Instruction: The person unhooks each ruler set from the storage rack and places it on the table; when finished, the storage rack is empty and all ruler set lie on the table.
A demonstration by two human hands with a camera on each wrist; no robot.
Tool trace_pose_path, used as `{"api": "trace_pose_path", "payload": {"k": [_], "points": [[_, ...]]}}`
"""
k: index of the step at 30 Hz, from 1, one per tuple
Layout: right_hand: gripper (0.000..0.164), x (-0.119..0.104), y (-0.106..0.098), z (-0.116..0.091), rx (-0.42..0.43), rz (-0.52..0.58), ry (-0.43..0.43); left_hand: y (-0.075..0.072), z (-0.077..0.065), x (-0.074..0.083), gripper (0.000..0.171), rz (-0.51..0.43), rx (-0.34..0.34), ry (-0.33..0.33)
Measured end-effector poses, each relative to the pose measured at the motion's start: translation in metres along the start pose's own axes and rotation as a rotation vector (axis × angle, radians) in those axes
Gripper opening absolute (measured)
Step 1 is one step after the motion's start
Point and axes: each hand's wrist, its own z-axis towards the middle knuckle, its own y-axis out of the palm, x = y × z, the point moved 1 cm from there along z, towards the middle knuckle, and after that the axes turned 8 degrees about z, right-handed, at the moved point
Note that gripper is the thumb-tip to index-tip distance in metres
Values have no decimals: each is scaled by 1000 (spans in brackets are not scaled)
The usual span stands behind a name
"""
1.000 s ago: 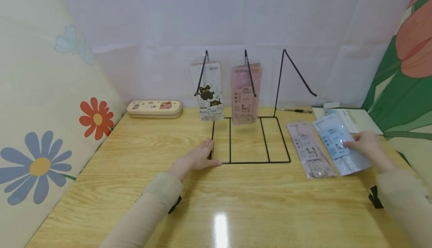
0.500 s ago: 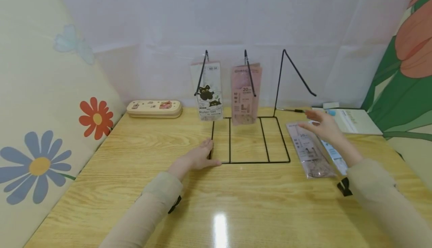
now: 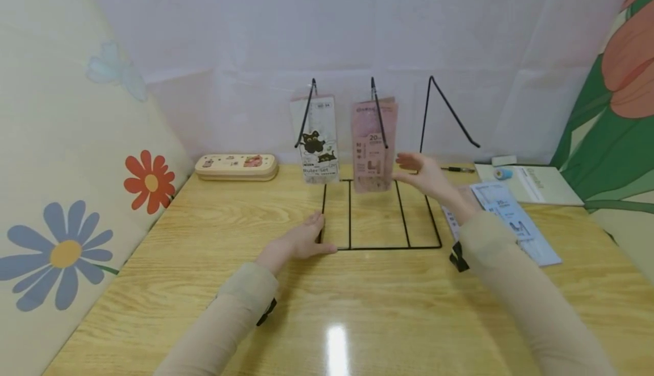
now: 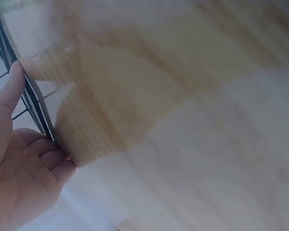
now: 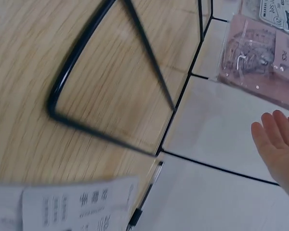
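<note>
My left hand (image 3: 301, 239) holds the front left corner of a black wire display rack (image 3: 378, 247); in the left wrist view its thumb and bent fingers lie against the bar. Beside the pink ruler set packet (image 3: 372, 149) on the middle hook is my right hand (image 3: 426, 177), its fingers extended. The right wrist view shows a gap between that hand and the packet. A white ruler set packet (image 3: 319, 137) with black cats hangs from the left hook. Nothing hangs from the right hook (image 3: 455, 112).
A blue ruler set packet (image 3: 516, 225) lies right of the rack, next to a pinkish packet (image 3: 451, 222) partly hidden by my right arm. Behind are a pen (image 3: 457, 169), a notebook (image 3: 557, 186) and a small blue roll (image 3: 503, 174). A cream pencil case (image 3: 236, 167) stands back left.
My right hand has left the blue packet and moved left, past the pinkish packet, to the packet on the middle hook. My left hand stays at the rack's corner.
</note>
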Motion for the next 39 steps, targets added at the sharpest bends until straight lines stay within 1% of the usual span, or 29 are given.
{"api": "trace_pose_path", "payload": {"k": [6,12,15,18,23,28,33,36,39], "points": [[57,-9,17,9,14,117,54,1,0,0,90,-1,-5,-4],[50,-11,37,15,3,216,76,2,-1,0,90,-7,-9,1],[49,-11,44,14,16,240,88,3,0,0,90,-6,-8,6],[51,-12,47,10,16,243,81,4,0,1,90,-6,-8,6],[51,-16,50,-11,-42,301,65,4,0,-1,91,-14,-4,-1],[48,-24,51,-43,-93,351,101,0,-1,-2,91,-24,4,-5],[46,-30,51,-77,-142,321,163,-2,-3,-4,90,-20,11,-4],[42,-30,49,-97,-173,291,172,-1,-3,-6,90,-15,16,5],[39,-30,45,-117,-203,268,160,0,-2,-7,90,-16,12,9]]}}
